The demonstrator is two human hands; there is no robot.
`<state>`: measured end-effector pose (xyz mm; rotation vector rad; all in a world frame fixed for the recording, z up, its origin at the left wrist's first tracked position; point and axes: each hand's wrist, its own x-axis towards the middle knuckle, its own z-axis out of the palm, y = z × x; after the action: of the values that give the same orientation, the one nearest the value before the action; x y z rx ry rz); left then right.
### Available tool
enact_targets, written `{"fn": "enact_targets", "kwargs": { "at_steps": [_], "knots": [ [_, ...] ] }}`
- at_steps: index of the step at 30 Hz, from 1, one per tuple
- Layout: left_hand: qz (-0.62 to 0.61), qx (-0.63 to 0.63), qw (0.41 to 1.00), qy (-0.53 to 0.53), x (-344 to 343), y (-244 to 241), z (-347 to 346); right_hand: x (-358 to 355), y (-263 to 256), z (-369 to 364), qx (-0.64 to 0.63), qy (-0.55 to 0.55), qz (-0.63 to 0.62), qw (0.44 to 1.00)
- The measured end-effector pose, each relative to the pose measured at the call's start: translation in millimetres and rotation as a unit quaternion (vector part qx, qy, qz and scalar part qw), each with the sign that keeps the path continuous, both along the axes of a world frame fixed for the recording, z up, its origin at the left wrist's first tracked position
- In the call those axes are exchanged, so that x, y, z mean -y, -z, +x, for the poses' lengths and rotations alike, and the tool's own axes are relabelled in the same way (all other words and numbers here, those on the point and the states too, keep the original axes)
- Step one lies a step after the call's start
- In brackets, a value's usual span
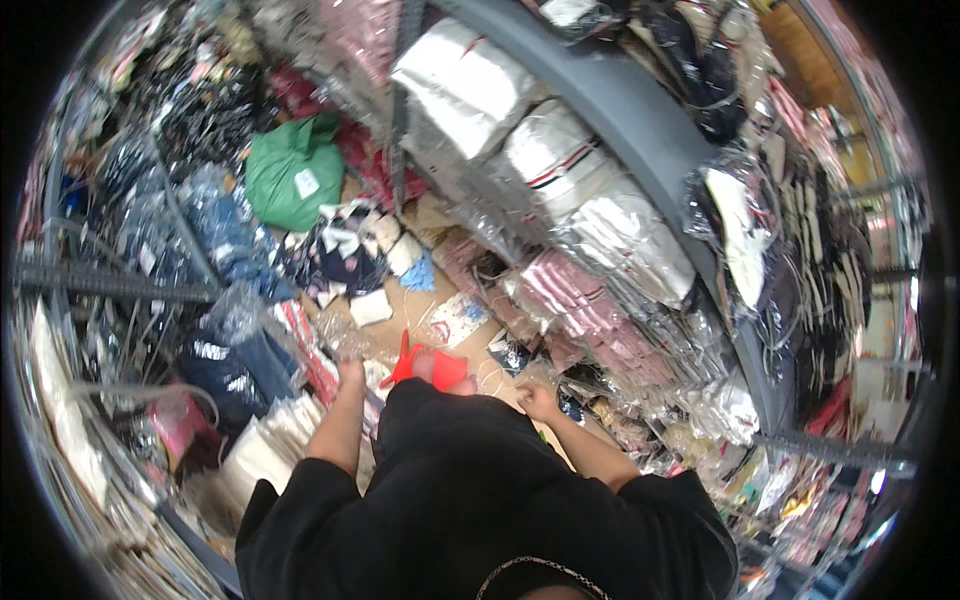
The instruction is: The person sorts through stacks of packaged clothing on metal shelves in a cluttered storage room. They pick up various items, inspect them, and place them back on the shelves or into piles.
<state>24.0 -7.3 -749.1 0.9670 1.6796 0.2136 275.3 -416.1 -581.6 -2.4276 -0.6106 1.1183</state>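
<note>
My left hand (pixel 351 370) hangs low beside a crumpled clear plastic bag (pixel 339 334) and red-and-white striped packaging (pixel 307 352). It is small and blurred, so whether it grips the plastic cannot be made out. On the other side my right hand (pixel 536 402) has curled fingers above the brown floor (pixel 480 352), near a loop of thin white cord (pixel 493 377). Nothing plain shows in it. Between both hands, bare feet (pixel 424 364) rest at a bright red plastic object (pixel 444 368), partly hidden by my black shirt.
Metal shelving (pixel 600 82) on the right holds white wrapped garments (pixel 555 150) and pink ones (pixel 562 289). Ahead lie a tied green bag (pixel 292 176), a dark clothing pile (pixel 341 259) and a floral-printed sheet (pixel 459 319). Bagged denim (pixel 202 202) and cream packets (pixel 274 442) crowd the left.
</note>
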Motion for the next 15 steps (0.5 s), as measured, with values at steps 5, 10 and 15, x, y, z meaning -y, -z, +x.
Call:
{"fn": "enact_targets", "kwargs": {
  "at_steps": [5, 10, 15],
  "knots": [
    [-0.167, 0.191, 0.940, 0.229, 25, -20, 55, 97, -47, -13, 0.052, 0.167, 0.007, 0.984],
    [-0.246, 0.259, 0.765, 0.537, 26, -209, 190, 32, -223, 40, -0.046, 0.145, 0.299, 0.942],
    [-0.129, 0.394, 0.558, 0.719, 51, -377, 297, 30, -436, 79, 0.200, 0.045, 0.369, 0.907]
  ]
}}
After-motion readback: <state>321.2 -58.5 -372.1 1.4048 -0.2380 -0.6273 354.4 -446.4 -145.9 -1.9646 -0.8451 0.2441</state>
